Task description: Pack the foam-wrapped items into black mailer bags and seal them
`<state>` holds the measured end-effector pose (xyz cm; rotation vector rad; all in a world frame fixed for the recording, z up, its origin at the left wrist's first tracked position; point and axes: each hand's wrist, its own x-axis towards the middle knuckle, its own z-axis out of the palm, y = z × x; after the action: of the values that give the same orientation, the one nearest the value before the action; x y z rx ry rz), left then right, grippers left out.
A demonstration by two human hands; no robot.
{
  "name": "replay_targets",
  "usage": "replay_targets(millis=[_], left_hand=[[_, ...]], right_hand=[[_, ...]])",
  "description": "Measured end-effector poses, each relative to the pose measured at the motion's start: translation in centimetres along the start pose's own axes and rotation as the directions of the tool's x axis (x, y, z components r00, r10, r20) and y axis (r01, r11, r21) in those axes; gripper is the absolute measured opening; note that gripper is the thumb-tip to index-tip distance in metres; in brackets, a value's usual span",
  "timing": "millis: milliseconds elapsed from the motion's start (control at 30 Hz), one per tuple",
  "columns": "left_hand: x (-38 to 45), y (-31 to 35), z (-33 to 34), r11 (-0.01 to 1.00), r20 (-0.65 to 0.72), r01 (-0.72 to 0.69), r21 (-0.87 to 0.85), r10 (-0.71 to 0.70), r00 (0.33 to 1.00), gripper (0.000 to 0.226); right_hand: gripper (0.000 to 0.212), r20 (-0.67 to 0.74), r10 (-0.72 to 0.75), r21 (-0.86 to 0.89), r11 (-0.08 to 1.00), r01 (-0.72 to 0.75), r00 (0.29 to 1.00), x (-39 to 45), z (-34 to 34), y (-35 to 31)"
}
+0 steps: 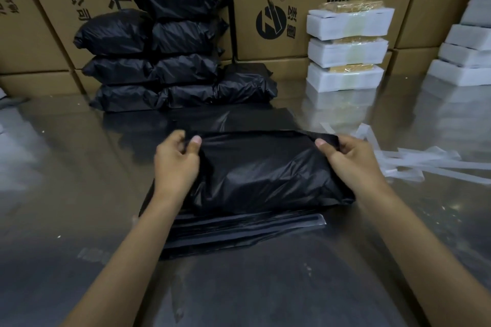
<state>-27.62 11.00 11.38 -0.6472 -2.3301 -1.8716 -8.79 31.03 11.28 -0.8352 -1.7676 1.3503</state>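
- My left hand (176,158) and right hand (348,156) each pinch a far corner of the bulging black plastic mailer bag (265,175), thumbs on top; I judge this grip pulls the slack film taut over the item inside.
- The bag lies on the glossy grey metal surface (79,207) straight ahead of me, its flat sealing flap (247,223) toward me, apparently not yet stuck down.
- Behind it sits a stack of crinkled, sealed black mailer bags (159,61).
- To the right, white foam-wrapped blocks (348,50) wait stacked, with peeled translucent liner strips (414,164) nearby.
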Motion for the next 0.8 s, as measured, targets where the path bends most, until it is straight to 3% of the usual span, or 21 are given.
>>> replay_targets(millis=[133,233,367,467,567,667,733,800], left_hand=[[-1.2,-1.8,2.0,0.887,0.172,-0.091,0.452,0.013,0.985,0.011],[-1.4,-1.8,2.4,0.84,0.219,-0.191,0.508,0.089,0.972,0.015],[-1.0,-1.9,1.8,0.907,0.228,-0.194,0.374,0.113,0.967,0.01],[-0.2,-1.6,0.8,0.992,0.122,-0.061,0.108,0.048,0.991,0.016],[0.4,-0.9,-0.5,0.972,0.088,0.059,-0.228,-0.04,0.995,0.033],[0.9,0.2,-1.4,0.89,0.104,0.114,-0.442,-0.075,0.992,0.034],[1.1,0.2,-1.3,0.897,0.078,0.127,-0.424,-0.104,0.992,0.034],[1.0,-0.5,-0.5,0.939,0.05,0.171,-0.297,-0.163,0.985,0.031]], right_hand=[[0.02,0.059,0.153,-0.003,0.988,-0.153,0.987,0.4,0.3,0.5],[0.022,0.094,0.209,-0.003,0.978,-0.21,0.973,0.4,0.2,0.5],[0.022,0.067,0.087,-0.039,0.996,-0.084,0.994,0.0,0.2,0.3],[0.022,-0.055,-0.017,0.057,0.998,0.02,0.998,-0.1,-0.1,-0.2],[0.015,-0.068,-0.059,0.207,0.976,0.071,0.996,-0.3,-0.6,-1.6],[0.022,-0.011,0.009,0.251,0.968,-0.006,1.0,0.0,-0.9,-2.7],[0.025,-0.027,0.149,0.189,0.972,-0.142,0.988,0.7,-0.5,-2.8],[0.019,-0.014,0.266,0.018,0.964,-0.266,0.964,1.1,0.0,-2.6]])
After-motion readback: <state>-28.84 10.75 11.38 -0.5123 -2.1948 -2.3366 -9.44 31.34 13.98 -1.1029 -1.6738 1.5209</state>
